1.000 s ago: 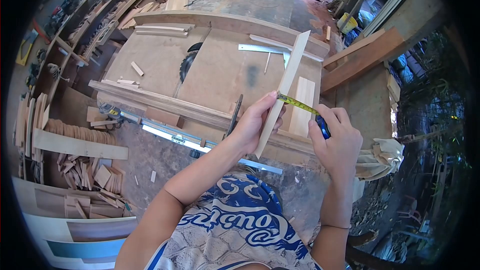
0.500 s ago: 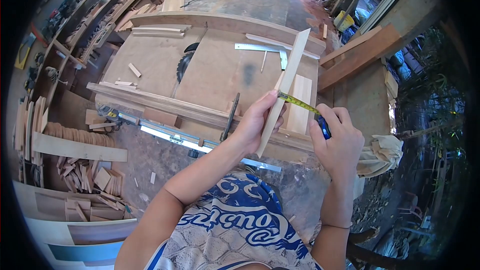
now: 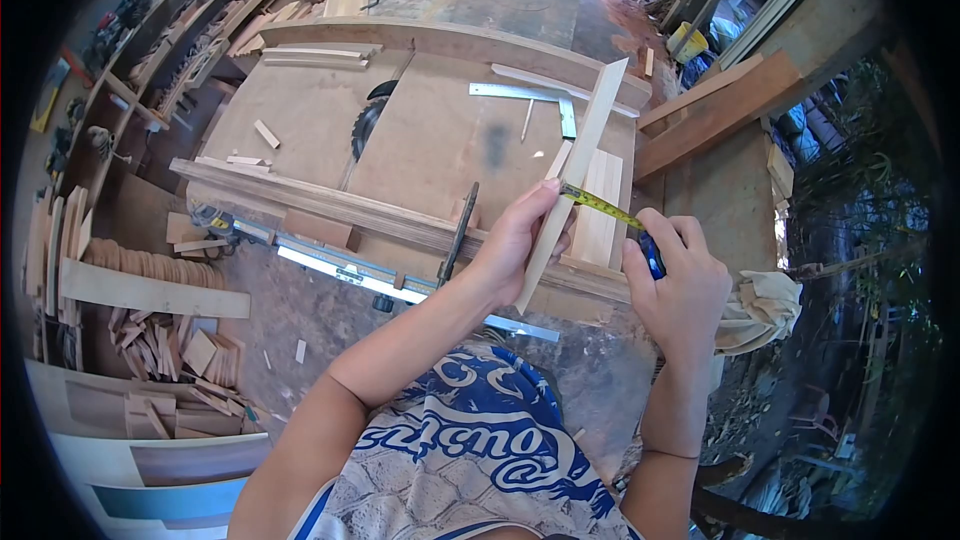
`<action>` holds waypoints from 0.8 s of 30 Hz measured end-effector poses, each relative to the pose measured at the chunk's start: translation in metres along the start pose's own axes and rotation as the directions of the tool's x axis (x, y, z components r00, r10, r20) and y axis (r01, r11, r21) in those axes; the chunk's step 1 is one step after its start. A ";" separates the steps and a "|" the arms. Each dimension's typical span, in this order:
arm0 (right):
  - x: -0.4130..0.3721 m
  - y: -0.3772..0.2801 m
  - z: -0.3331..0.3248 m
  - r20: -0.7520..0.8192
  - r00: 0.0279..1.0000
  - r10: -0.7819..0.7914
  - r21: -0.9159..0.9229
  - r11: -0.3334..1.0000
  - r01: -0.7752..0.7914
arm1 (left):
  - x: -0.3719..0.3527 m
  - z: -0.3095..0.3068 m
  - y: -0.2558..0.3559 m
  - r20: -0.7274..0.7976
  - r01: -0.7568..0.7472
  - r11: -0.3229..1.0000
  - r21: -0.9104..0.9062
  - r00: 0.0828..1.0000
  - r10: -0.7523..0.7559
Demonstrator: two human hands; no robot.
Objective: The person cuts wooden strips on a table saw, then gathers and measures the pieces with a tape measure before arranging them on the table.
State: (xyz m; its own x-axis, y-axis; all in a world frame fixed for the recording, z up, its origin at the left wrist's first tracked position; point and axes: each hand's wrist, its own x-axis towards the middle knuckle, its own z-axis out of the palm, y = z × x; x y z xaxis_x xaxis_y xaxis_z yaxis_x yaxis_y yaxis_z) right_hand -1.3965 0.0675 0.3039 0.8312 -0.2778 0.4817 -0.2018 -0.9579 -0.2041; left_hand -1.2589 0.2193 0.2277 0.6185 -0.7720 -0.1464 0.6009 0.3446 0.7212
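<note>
My left hand point(image 3: 522, 237) is closed around a pale wooden strip point(image 3: 592, 135) that slants up and to the right. Its thumb presses near the yellow blade's end at the strip's edge. In my right hand point(image 3: 680, 275) is a blue tape measure point(image 3: 650, 254), its yellow blade drawn out across to the strip. Beyond the strip, a metal try square point(image 3: 520, 93) lies on the saw table point(image 3: 430, 140) with a pencil point(image 3: 527, 121) beside it. Pale boards point(image 3: 600, 195) lie under and behind the tape's blade.
A circular saw blade point(image 3: 367, 130) stands up through the tabletop. A wooden fence point(image 3: 400, 225) and a metal level point(image 3: 340, 268) run along the near side. Offcuts point(image 3: 165, 345) are piled at the left, and a timber post point(image 3: 720, 120) leans at the right.
The view has shifted very slightly. Both hands keep their hold on the strip and the tape measure, with almost no movement between them.
</note>
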 end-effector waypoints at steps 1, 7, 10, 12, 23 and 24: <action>0.000 0.000 0.000 0.000 1.000 -0.001 -0.001 1.000 0.001 | 0.000 0.000 0.000 0.000 -0.001 1.000 -0.001 1.000 0.001; 0.001 -0.003 0.000 0.004 1.000 0.000 0.006 1.000 0.000 | -0.001 -0.001 -0.001 -0.013 -0.005 1.000 -0.003 1.000 0.005; 0.001 -0.003 0.002 0.014 1.000 0.008 0.000 1.000 -0.008 | -0.001 0.000 -0.001 -0.041 0.009 1.000 -0.007 0.999 -0.009; 0.001 -0.001 0.004 0.022 1.000 0.010 -0.001 1.000 -0.010 | -0.001 -0.001 -0.002 -0.058 0.025 0.999 -0.022 0.998 -0.026; 0.001 0.002 0.009 0.061 0.995 0.074 0.036 0.996 -0.076 | 0.004 -0.002 -0.008 -0.073 0.031 0.999 -0.017 0.997 -0.033; 0.001 0.003 0.009 0.066 0.995 0.079 0.037 0.996 -0.081 | 0.004 -0.002 -0.008 -0.078 0.036 0.999 -0.019 0.996 -0.037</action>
State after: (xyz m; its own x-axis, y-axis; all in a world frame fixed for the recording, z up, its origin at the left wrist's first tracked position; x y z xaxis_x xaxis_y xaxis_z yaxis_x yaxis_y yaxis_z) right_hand -1.3920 0.0648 0.2963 0.8452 -0.3467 0.4066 -0.2491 -0.9288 -0.2743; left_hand -1.2603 0.2140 0.2200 0.6332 -0.7405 -0.2253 0.6324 0.3271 0.7022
